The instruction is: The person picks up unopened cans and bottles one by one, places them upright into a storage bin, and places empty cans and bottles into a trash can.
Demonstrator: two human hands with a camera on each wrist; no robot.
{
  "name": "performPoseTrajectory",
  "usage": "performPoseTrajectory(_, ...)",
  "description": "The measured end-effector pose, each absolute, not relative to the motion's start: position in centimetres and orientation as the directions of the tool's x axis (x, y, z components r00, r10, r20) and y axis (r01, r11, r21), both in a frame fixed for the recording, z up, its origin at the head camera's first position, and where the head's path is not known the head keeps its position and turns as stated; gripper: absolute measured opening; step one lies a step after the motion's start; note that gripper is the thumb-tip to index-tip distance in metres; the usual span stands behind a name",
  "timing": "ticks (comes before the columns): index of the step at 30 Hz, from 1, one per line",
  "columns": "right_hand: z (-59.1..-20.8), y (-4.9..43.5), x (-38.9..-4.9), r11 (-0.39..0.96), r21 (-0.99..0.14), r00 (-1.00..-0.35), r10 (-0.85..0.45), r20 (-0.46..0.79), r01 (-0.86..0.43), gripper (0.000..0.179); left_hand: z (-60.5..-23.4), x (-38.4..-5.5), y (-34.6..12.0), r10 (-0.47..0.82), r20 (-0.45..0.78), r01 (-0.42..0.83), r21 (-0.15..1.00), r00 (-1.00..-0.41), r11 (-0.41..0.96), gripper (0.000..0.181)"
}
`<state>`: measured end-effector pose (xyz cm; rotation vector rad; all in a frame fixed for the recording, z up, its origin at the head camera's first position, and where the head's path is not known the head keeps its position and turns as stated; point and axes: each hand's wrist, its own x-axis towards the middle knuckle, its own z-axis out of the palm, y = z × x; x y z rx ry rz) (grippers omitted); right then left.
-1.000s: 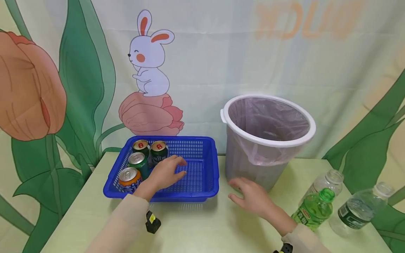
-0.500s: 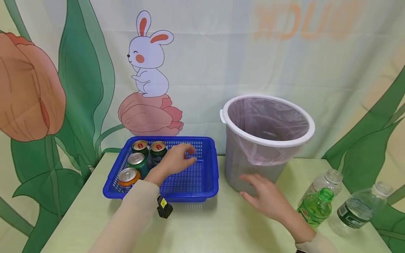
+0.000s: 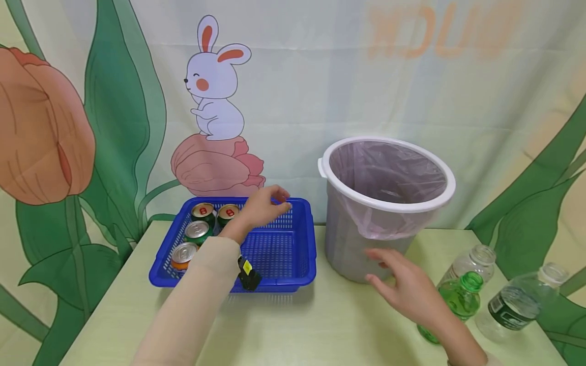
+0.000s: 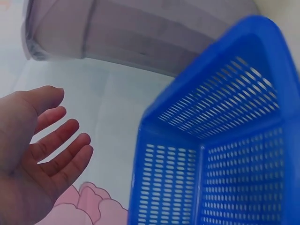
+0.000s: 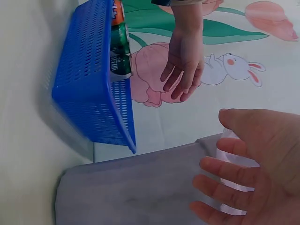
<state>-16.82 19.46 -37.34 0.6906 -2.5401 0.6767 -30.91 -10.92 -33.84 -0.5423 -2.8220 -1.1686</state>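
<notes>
My left hand (image 3: 263, 207) hovers over the back of the blue plastic basket (image 3: 304, 244), its fingers loosely bent around nothing. Several drink cans stand at the basket's left side, among them an orange can (image 3: 183, 254) and a green can (image 3: 198, 231); my forearm partly covers them. In the left wrist view the left hand (image 4: 47, 150) has its fingers spread beside the basket (image 4: 145, 126). Before the grey bin (image 3: 341, 244), my right hand (image 3: 409, 290) is held in the air with relaxed fingers and holds nothing. A green bottle (image 3: 462, 297) stands just behind the right wrist.
The bin has a white rim (image 3: 389, 203) and a clear liner (image 3: 380, 226). Two clear bottles, one with a dark label (image 3: 510, 307) and one behind the green bottle (image 3: 478, 262), stand at the table's right. A printed curtain (image 3: 293, 101) hangs behind the table.
My left hand has moved back and to the right, from beside the cans to over the basket's back rim. My right hand has shifted right, closer to the bottles.
</notes>
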Motion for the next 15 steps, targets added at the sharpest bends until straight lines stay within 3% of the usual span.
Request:
performPoseTrajectory(9, -36.1, 20.1, -15.3, 0.762, -0.380, -0.808, -0.304, 0.505, -0.524, 0.042, -31.3, -31.7, -8.9, 0.207, 0.168, 0.258, 0.779, -0.964, 0.572, 0.032)
performPoseTrajectory(15, -35.0, 21.2, -14.8, 0.772, -0.404, -0.822, -0.257, 0.508, -0.491, 0.045, -30.1, -32.2, -7.7, 0.139, 0.143, 0.190, 0.886, -0.980, 0.423, 0.039)
